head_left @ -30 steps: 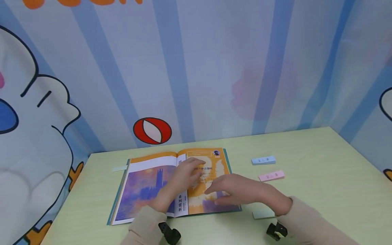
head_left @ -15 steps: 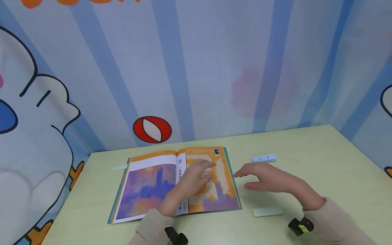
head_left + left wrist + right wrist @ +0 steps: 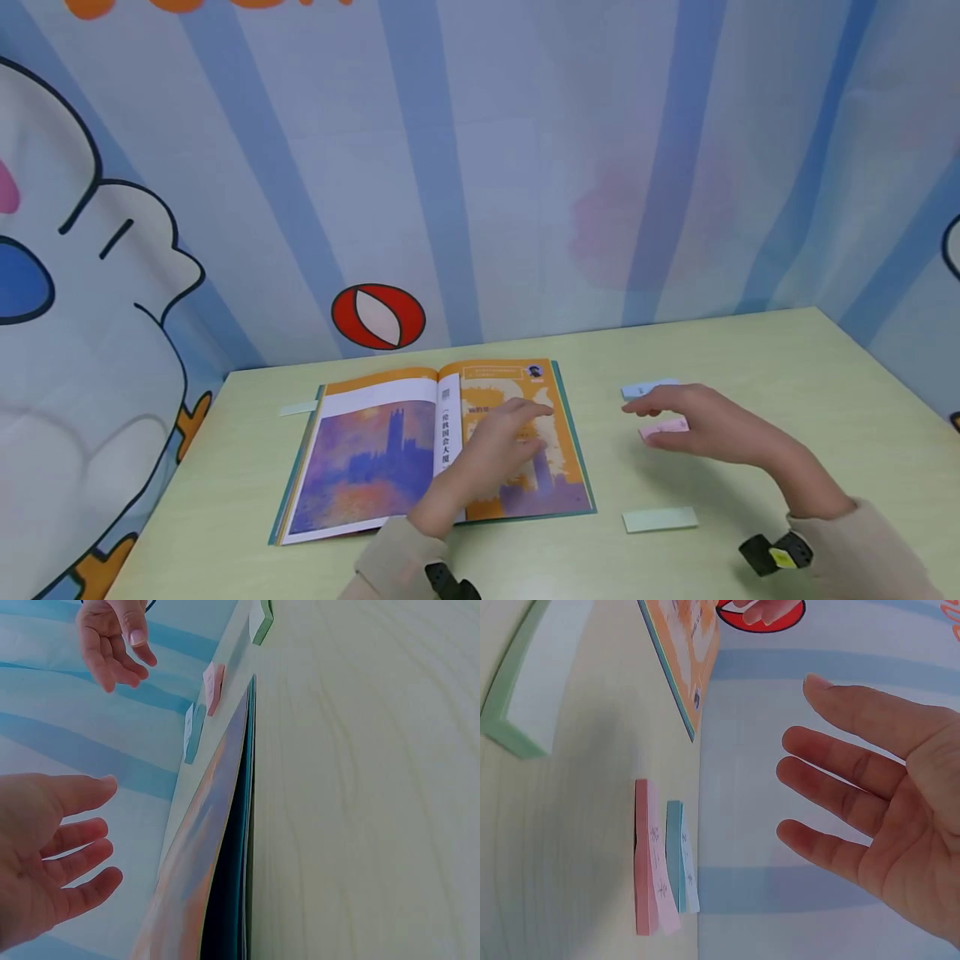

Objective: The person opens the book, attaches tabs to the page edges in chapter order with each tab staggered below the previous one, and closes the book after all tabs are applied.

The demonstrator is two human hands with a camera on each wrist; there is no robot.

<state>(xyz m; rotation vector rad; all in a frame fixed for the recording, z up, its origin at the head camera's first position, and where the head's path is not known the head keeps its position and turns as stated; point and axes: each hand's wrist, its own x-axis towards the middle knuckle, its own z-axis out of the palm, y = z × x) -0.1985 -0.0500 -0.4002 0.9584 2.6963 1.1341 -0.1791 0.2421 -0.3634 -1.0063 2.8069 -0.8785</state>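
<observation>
An open picture book (image 3: 375,467) lies on the table, a purple-and-orange painting on its left page and printed text on its right. Over the right page hovers my left hand (image 3: 498,446), fingers relaxed, nothing in them. My right hand (image 3: 716,429) is raised off the table to the right of the book, fingers apart and holding nothing. It partly covers a pink sticky-note pad (image 3: 663,428) and a blue sticky-note pad (image 3: 647,389) in the head view; both show handwriting in the right wrist view. Nearer me lies a pale green sticky-note pad (image 3: 660,519).
A pale green paper strip (image 3: 298,408) sticks out beside the book's left edge. Behind the table (image 3: 795,400) hangs a blue striped backdrop (image 3: 525,167) with cartoon figures. Each wrist carries a small black camera (image 3: 776,554).
My right hand has moved right, away from the book's right page to beside the pink and blue pads. My left hand has shifted slightly right over the page.
</observation>
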